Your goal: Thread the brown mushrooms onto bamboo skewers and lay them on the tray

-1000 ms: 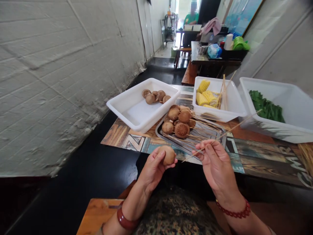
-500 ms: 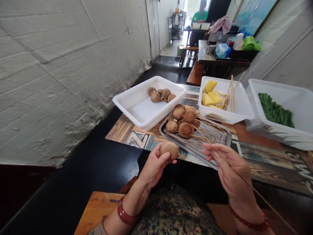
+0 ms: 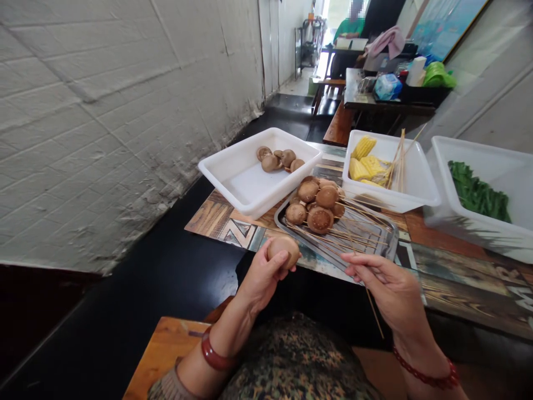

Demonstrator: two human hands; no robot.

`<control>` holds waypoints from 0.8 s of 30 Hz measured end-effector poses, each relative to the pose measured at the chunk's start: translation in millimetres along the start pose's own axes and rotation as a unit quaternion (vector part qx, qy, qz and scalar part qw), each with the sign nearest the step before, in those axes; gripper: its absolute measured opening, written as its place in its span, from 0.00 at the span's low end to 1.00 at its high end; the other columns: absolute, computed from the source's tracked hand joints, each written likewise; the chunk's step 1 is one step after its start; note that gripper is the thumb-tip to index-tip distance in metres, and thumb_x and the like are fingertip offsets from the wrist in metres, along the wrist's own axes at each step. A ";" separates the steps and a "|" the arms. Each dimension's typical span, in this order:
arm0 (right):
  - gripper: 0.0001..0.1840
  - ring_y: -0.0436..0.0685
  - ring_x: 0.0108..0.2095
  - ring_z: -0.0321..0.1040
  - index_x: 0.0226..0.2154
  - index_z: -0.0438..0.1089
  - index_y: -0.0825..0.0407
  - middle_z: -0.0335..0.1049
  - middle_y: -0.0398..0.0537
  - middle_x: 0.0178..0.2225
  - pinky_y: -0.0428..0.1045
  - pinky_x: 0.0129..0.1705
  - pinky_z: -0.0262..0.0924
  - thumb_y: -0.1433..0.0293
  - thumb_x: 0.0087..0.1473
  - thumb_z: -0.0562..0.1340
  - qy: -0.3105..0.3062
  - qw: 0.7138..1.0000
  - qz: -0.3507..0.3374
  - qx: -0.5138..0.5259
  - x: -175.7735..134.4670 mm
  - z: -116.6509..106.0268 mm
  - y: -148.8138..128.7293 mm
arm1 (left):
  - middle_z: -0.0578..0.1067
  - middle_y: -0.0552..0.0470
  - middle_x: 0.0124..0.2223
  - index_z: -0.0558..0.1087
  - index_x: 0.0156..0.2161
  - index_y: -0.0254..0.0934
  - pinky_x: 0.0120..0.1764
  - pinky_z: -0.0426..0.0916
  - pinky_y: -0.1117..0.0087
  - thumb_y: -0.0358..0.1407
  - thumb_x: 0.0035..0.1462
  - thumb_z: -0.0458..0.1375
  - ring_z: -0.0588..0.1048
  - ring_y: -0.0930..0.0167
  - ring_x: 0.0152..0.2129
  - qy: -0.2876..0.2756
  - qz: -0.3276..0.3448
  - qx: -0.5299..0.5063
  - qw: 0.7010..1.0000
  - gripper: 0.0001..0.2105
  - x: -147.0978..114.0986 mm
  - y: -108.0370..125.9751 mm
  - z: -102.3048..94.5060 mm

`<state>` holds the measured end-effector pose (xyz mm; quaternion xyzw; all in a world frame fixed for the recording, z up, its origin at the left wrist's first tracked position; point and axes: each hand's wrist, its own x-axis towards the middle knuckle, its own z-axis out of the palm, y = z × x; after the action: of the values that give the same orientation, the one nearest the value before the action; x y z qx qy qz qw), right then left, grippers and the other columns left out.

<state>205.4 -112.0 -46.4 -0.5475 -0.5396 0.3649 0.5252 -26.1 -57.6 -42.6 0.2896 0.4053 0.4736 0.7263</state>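
My left hand (image 3: pixel 266 273) is closed around a brown mushroom (image 3: pixel 285 251), its cap held between thumb and fingers just off the table's front edge. Pinched in my right hand (image 3: pixel 385 283) is a thin wooden skewer (image 3: pixel 375 314), slanting down below the fingers. The skewer and the mushroom are apart. Beyond both hands a metal tray (image 3: pixel 391 236) bears a heap of skewered mushrooms (image 3: pixel 320 220), their sticks pointing right. Several loose mushrooms (image 3: pixel 270 163) lie in a white tub (image 3: pixel 229 191) behind the tray.
Farther right, one white tub (image 3: pixel 420 197) contains corn pieces (image 3: pixel 372 166) and upright skewers; another (image 3: pixel 516 239) has green leaves (image 3: pixel 478 191). A wall (image 3: pixel 125 128) runs along the left. A person in green (image 3: pixel 352 28) sits at a far table.
The skewer in my right hand has swung from slanting across the palm to pointing more steeply downward. My left hand has tilted the mushroom slightly. The view has shifted a little.
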 end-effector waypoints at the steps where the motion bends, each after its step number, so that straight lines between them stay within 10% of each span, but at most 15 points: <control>1: 0.08 0.51 0.30 0.75 0.43 0.76 0.46 0.80 0.47 0.39 0.45 0.31 0.71 0.69 0.62 0.62 -0.013 1.000 -0.001 -0.002 -2.0 2.7 -2.0 | 0.78 0.46 0.35 0.68 0.45 0.35 0.23 0.57 0.78 0.42 0.44 0.70 0.73 0.73 0.24 0.000 0.001 0.002 1.000 0.25 0.2 -0.2 0.2; 5: 0.22 0.47 0.23 0.68 0.60 0.64 0.42 0.76 0.44 0.37 0.43 0.24 0.66 0.71 0.65 0.55 -0.097 0.995 -0.022 0.009 -13.1 21.8 -8.2 | 0.78 0.47 0.37 0.67 0.46 0.36 0.20 0.53 0.79 0.41 0.44 0.69 0.72 0.75 0.22 0.020 0.012 0.025 0.999 0.25 1.6 -0.7 -0.2; 17: 0.22 0.49 0.17 0.67 0.58 0.68 0.57 0.69 0.39 0.19 0.44 0.24 0.67 0.72 0.66 0.51 -0.129 0.981 -0.071 -0.124 -29.6 46.3 -6.5 | 0.79 0.44 0.40 0.67 0.51 0.34 0.27 0.65 0.78 0.41 0.46 0.68 0.76 0.71 0.32 0.034 0.012 0.010 0.999 0.28 3.5 3.7 9.3; 24: 0.22 0.55 0.41 0.79 0.57 0.69 0.56 0.78 0.56 0.48 0.47 0.45 0.72 0.76 0.64 0.53 -0.105 0.973 -0.143 -0.149 -31.9 50.4 -4.2 | 0.79 0.44 0.40 0.65 0.51 0.34 0.30 0.68 0.75 0.39 0.52 0.65 0.77 0.70 0.31 0.016 0.051 0.004 0.999 0.24 7.8 -5.0 10.0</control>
<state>151.1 -134.6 -56.8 -0.4955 -0.7129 0.2565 0.4248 -13.4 -52.7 -44.0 0.3052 0.4029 0.5132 0.6936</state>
